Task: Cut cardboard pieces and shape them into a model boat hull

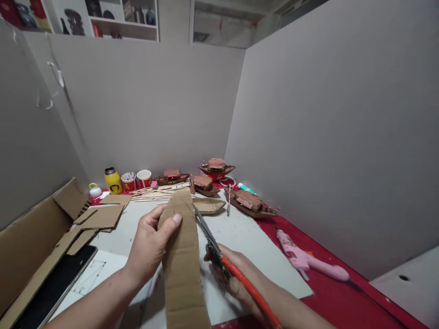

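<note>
My left hand grips a long strip of brown cardboard near its upper end, thumb on the front face. The strip stands up toward the camera, and its top narrows at an angle. In my right hand is a pair of scissors with orange and green handles. The blades point up and left, and their tips meet the strip's right edge near the top. Behind the strip lies a flat, boat-shaped cardboard piece, partly covered by it.
Several brown model boats stand at the back. A pink glue gun lies on the right, its cord trailing off. Thin wooden sticks, paper cups and a yellow bottle sit back left. Cardboard offcuts and a dark tablet-like slab lie left.
</note>
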